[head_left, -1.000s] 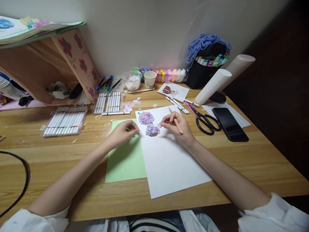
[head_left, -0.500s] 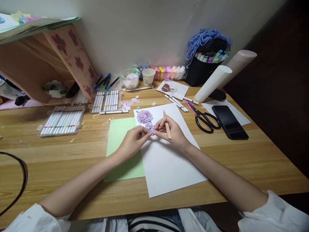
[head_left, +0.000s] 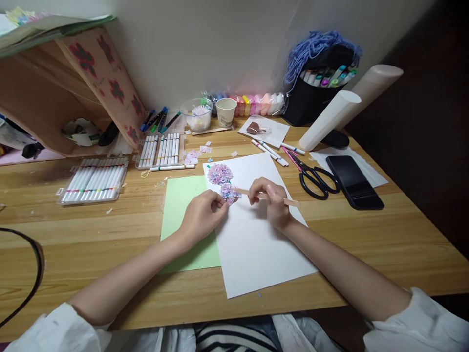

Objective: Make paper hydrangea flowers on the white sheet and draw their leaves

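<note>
My right hand (head_left: 273,199) grips a flat wooden craft stick (head_left: 293,202), whose far tip reaches the right edge of the lower paper-scrap cluster (head_left: 229,192). This cluster of pink, blue and lilac bits lies on a white sheet of paper (head_left: 266,244). Just above it is a second, rounder cluster (head_left: 220,173) with a little green at its edge. My left hand (head_left: 205,212) rests at the lower left of the lower cluster, thumb and forefinger pinched together. Whatever sits between those fingertips is too small or hidden to make out. Under the left hand lies a green sheet (head_left: 179,200).
Black-handled scissors (head_left: 318,181) and a phone (head_left: 354,182) lie to the right. Loose paper scraps (head_left: 191,157), a plastic bowl (head_left: 197,116) and a paper cup (head_left: 226,112) are behind the sheet. Marker sets (head_left: 95,181) stand left; white tubes (head_left: 330,120) lean at the back right.
My right hand has moved right, away from the left fingertips, and turned the craft stick from upright to nearly level, its tip now at the lower cluster. The left hand stays nearly in place.
</note>
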The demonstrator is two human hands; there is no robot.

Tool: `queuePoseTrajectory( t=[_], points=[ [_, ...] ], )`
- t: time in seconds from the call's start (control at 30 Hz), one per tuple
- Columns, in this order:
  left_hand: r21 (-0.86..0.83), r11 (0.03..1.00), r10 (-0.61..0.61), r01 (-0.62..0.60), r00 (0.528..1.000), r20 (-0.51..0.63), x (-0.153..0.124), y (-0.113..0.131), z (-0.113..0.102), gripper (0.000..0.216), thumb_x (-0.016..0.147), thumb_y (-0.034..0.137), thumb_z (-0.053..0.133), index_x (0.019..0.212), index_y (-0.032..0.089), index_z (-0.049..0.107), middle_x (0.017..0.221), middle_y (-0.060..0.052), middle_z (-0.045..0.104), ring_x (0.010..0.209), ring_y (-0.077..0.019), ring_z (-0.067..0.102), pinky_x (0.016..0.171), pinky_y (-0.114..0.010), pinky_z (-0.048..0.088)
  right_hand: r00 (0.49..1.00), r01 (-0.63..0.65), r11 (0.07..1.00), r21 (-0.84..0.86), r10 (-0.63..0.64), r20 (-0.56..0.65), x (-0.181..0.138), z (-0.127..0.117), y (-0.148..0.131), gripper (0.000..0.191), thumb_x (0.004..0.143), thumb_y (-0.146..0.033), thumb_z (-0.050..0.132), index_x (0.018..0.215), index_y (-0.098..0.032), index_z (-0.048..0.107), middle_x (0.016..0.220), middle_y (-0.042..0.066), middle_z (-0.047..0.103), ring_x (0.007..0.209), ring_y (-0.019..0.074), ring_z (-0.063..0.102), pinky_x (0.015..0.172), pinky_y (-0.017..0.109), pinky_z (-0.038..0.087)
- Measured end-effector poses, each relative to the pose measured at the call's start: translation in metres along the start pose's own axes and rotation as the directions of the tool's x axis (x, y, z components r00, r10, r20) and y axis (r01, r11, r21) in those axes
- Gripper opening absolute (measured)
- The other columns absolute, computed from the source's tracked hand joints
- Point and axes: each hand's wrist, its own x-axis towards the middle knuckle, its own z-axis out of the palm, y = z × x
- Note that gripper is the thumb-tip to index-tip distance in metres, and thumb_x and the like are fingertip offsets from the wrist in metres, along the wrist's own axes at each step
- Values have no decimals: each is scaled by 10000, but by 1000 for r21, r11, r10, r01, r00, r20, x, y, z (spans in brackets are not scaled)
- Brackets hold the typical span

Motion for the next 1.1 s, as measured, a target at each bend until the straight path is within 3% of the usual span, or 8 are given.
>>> queuePoseTrajectory(
  t=[0.1,0.27,0.47,0.8,0.93,1.1],
  points=[
    [8,1000,-15,15,1000,-15,0,-1,1,148,810,296,550,726,178,578,750,-5,623,661,-137,534,589,-258,368,997,25,994,-103,-17,73,-2,0,1,528,953,-474,272,558,-207,499,509,-2,470,490,135,433,540,302,361],
    [26,999,-31,32,999,-36,1,-1,4,139,807,291,548,724,182,567,744,10,620,658,-128,539,583,-251,363,985,133,960,-246,-99,144,-2,4,3,484,986,-376,262,595,-203,490,545,-13,477,502,117,456,556,279,370],
    [56,997,-43,45,998,-51,0,0,5,145,816,304,545,730,189,565,748,21,624,660,-123,541,574,-245,350,973,192,937,-292,-143,181,0,7,4,449,997,-338,254,636,-206,486,573,-14,482,535,117,474,582,270,376],
    [86,996,36,-32,998,-47,-4,-2,7,102,813,275,548,758,191,560,772,16,613,658,-122,526,578,-243,343,940,298,893,-337,-214,264,2,6,7,421,998,-336,265,660,-206,478,584,-5,482,566,127,474,600,269,378],
    [98,995,42,-37,998,-43,-4,-1,7,92,811,264,546,757,191,559,768,17,600,665,-123,522,581,-244,346,970,192,916,-353,-122,210,3,10,5,450,997,-368,264,632,-205,470,576,-8,484,552,119,483,585,259,379],
    [101,994,46,-41,998,-50,-4,-2,8,88,811,259,546,756,190,548,770,18,595,655,-120,515,578,-246,345,989,-144,952,-270,145,-14,7,20,2,481,981,-448,295,609,-202,477,483,-34,451,478,102,482,512,229,380]
  ],
)
